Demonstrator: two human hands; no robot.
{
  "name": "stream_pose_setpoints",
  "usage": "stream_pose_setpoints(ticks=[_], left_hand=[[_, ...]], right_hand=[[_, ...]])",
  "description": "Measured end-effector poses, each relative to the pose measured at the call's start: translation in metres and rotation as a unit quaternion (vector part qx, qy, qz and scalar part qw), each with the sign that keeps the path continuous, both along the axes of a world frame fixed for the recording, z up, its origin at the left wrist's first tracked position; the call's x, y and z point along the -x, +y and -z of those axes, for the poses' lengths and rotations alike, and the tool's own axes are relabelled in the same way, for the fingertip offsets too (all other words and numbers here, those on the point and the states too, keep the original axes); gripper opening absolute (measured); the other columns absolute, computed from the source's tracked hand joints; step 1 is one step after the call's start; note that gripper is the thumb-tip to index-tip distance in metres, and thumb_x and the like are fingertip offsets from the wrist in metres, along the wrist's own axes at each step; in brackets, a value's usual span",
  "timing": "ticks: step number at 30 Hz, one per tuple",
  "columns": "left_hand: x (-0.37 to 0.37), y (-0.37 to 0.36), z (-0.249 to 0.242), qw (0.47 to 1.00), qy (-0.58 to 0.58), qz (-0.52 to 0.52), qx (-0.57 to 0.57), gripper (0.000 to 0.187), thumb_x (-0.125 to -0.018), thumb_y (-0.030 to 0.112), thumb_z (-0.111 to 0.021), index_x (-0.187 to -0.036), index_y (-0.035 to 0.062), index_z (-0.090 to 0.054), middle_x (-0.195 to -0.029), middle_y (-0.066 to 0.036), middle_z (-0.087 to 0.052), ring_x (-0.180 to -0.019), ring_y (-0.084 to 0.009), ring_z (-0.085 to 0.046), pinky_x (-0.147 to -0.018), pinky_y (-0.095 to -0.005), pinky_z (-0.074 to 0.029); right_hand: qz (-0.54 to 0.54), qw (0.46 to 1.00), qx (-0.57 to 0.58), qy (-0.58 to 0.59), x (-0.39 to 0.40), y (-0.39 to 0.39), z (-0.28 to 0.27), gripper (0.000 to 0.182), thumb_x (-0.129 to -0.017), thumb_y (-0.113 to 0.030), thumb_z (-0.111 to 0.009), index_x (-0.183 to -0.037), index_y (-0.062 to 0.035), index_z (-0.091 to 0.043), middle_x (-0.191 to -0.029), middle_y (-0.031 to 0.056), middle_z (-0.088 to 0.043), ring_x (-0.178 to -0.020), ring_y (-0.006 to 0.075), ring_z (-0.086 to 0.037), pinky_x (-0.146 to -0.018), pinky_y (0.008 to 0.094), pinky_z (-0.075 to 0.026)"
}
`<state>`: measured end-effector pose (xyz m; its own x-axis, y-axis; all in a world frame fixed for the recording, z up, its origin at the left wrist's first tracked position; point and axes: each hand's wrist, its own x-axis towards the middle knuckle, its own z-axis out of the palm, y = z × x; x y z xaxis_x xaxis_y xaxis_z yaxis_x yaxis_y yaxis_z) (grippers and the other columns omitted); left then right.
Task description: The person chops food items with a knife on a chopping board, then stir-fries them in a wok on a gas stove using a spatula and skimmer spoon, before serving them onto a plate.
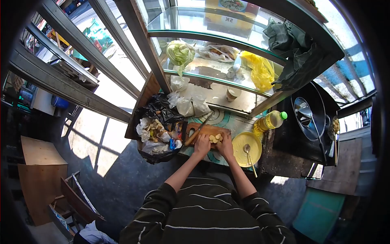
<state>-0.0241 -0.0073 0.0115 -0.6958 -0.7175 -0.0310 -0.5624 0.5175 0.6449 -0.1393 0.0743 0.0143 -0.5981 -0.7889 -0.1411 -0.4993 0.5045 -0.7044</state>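
Observation:
A wooden cutting board (223, 131) lies on the counter in front of me, with a small heap of pale yellow slices (215, 138) near its front edge. My left hand (202, 144) rests at the left of the slices, fingers stretched over the board. On the other side, my right hand (225, 146) has its fingers curled against the slices. A knife (191, 139) with a wooden handle lies slantwise on the board, just left of my left hand. Right of my right hand is a yellow plate (254, 142) with a metal spoon (247, 149) in it.
A black bag (156, 157) of peelings and wrappers stands left of the board. Beyond are knotted plastic bags (187, 106) and a glass case (219, 75) holding a cabbage (179, 53). An oil bottle (269, 121) and a black wok (308, 110) with utensils sit to the right.

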Motion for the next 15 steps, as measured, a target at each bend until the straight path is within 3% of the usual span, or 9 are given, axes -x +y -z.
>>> stream_pose_setpoints(ticks=[7,14,15], left_hand=[[0.014,-0.014,0.009,0.999,0.028,0.016,-0.029,0.02,-0.067,0.006,-0.063,-0.084,-0.0023,-0.058,-0.08,-0.021,-0.056,-0.079,-0.0377,-0.055,-0.07,-0.0427,-0.044],[0.017,-0.02,0.009,0.993,0.063,0.056,-0.077,0.028,-0.066,0.004,-0.063,-0.092,-0.0018,-0.057,-0.084,-0.022,-0.057,-0.082,-0.0394,-0.055,-0.07,-0.0438,-0.044],[0.017,-0.022,0.008,0.994,0.039,0.06,-0.083,0.029,-0.068,0.003,-0.061,-0.096,-0.0017,-0.054,-0.09,-0.021,-0.056,-0.086,-0.0385,-0.054,-0.071,-0.0431,-0.046]], right_hand=[[-0.032,0.998,0.033,0.039,-0.004,-0.008,-0.003,0.06,-0.061,-0.009,-0.067,-0.114,-0.0061,-0.039,-0.109,0.0213,-0.044,-0.095,0.0415,-0.05,-0.077,0.0451,-0.045],[0.005,0.999,-0.012,0.051,-0.016,-0.014,-0.011,0.062,-0.062,-0.013,-0.069,-0.115,-0.0095,-0.038,-0.112,0.0198,-0.042,-0.09,0.0402,-0.053,-0.072,0.0451,-0.047],[0.024,0.998,-0.019,0.055,-0.019,-0.016,-0.013,0.064,-0.061,-0.012,-0.069,-0.117,-0.0098,-0.038,-0.111,0.0198,-0.042,-0.092,0.0401,-0.052,-0.074,0.0445,-0.047]])
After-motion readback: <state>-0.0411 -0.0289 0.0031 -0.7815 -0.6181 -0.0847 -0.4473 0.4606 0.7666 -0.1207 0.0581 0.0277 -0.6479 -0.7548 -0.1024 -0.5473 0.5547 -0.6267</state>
